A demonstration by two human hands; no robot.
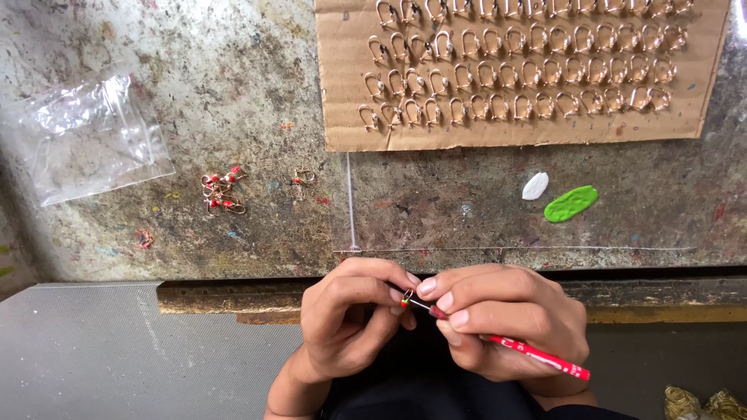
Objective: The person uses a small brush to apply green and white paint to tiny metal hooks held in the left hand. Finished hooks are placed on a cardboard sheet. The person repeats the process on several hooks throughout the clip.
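Note:
My left hand [350,315] pinches a small gold earring hook with a red and green tip [406,297] between thumb and forefinger, just below the bench's front edge. My right hand [506,315] holds a thin red tool [537,354] like a pen, its fine tip touching the hook. Both hands meet at the middle bottom of the view. A small pile of gold hooks with red dots [222,190] lies on the bench to the upper left, with one loose hook [303,177] beside it.
A brown cardboard sheet [513,136] carries several rows of gold hooks at the top. A clear plastic bag [85,136] lies at the left. White [535,186] and green [570,204] blobs sit on the stained bench. Gold items [700,404] show at the bottom right.

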